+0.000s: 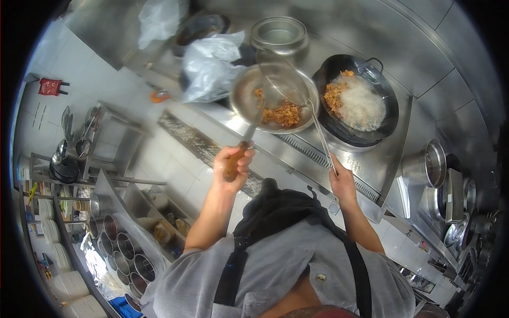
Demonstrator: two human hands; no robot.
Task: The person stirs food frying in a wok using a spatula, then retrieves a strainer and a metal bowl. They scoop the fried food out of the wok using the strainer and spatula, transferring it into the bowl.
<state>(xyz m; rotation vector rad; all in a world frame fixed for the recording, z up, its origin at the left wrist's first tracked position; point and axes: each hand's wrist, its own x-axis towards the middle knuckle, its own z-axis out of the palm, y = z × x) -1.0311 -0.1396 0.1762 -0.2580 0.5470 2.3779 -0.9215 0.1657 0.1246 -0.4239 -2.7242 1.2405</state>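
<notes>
My left hand (233, 161) is closed round the wooden handle of a strainer (277, 79). Its round mesh head is over a wide metal bowl (241, 108). Fried brown pieces (283, 114) lie in the bowl. In my right hand (342, 183) is a long, thin metal-handled utensil (322, 139). Its far end meets the strainer's rim, and I cannot make out the shape of its head. To the right of the bowl stands a black wok (389, 98), where orange-brown pieces (334, 98) lie beside white, foaming oil (363, 106).
A metal pot (279, 34) stands behind the bowl, with plastic bags (212, 66) to its left. Pots (432, 164) crowd the counter at right. Metal canisters (127, 246) and stacked plates (69, 286) fill shelves at lower left. A grated drain (199, 143) runs along the floor.
</notes>
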